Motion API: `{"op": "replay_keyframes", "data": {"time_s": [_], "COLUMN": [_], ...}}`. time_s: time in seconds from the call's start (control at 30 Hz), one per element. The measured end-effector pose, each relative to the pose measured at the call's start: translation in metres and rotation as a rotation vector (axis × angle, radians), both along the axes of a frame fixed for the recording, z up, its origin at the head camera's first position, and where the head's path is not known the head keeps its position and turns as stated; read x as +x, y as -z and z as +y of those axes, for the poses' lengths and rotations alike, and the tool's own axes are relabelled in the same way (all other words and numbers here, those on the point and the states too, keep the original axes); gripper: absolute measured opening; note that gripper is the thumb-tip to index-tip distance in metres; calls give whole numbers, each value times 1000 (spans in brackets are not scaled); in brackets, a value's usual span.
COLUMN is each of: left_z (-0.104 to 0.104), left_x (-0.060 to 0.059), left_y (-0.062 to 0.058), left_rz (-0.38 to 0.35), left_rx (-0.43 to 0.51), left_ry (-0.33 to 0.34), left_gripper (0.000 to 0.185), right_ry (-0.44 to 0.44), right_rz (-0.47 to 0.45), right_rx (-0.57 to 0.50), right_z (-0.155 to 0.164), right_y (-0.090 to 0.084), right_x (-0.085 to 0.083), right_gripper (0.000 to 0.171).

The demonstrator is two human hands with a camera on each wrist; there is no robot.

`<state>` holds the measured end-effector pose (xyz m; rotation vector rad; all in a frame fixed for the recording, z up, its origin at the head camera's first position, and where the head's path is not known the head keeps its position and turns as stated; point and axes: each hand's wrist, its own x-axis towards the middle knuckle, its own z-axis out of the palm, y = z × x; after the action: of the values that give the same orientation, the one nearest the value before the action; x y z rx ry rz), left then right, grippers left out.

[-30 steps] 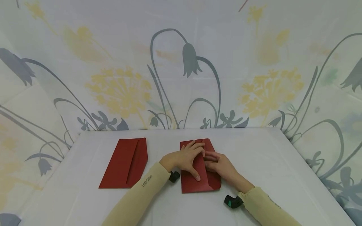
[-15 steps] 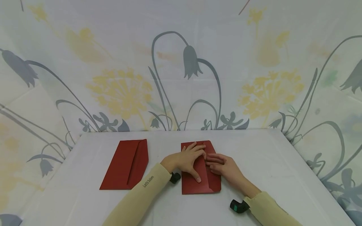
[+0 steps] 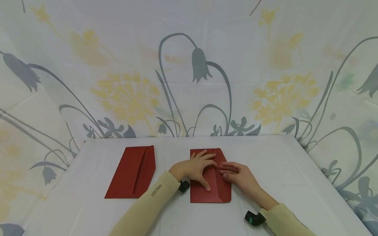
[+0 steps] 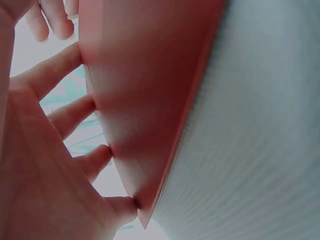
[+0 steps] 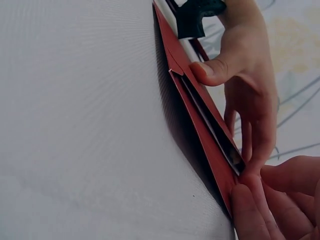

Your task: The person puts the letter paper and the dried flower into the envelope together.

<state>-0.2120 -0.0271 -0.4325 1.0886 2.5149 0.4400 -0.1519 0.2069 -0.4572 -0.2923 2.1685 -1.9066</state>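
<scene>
A red paper envelope (image 3: 211,193) lies on the white table, its flap folded out to the right. My left hand (image 3: 193,168) rests on its body with fingers and thumb spread. The left wrist view has those fingertips pressed along the red paper (image 4: 135,100). My right hand (image 3: 240,175) is at the flap side, its fingertips touching near the opening beside the left index finger. Seen from the right wrist, the envelope's mouth (image 5: 207,117) gapes slightly and looks dark inside; what it holds cannot be made out. The left thumb (image 5: 212,72) presses on the upper layer.
A second red envelope (image 3: 125,175) lies to the left, its flap also out to the right. Black wrist cameras (image 3: 254,218) sit at both wrists. Behind the table (image 3: 265,154) hangs a flower-printed cloth (image 3: 183,82).
My right hand has drawn back a little to the right and down, from the mouth of the envelope onto its flap. My left hand stays spread on the envelope.
</scene>
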Motion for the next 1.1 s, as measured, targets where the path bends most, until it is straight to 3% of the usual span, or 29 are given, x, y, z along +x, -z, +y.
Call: {"op": "replay_keyframes", "data": {"time_s": [0.57, 1.1], "left_z": [-1, 1], "left_x": [4, 8], "left_y": [-1, -3], "left_rz": [2, 22], "left_rx": [-30, -1], "left_ry": [-8, 36], "left_gripper": [89, 84], "right_ry": [-12, -6], "right_rz": [28, 70], "right_rx": [-6, 56], "right_z": [2, 5], "right_y": [2, -2], "right_x": [7, 8], "right_gripper": [49, 46]}}
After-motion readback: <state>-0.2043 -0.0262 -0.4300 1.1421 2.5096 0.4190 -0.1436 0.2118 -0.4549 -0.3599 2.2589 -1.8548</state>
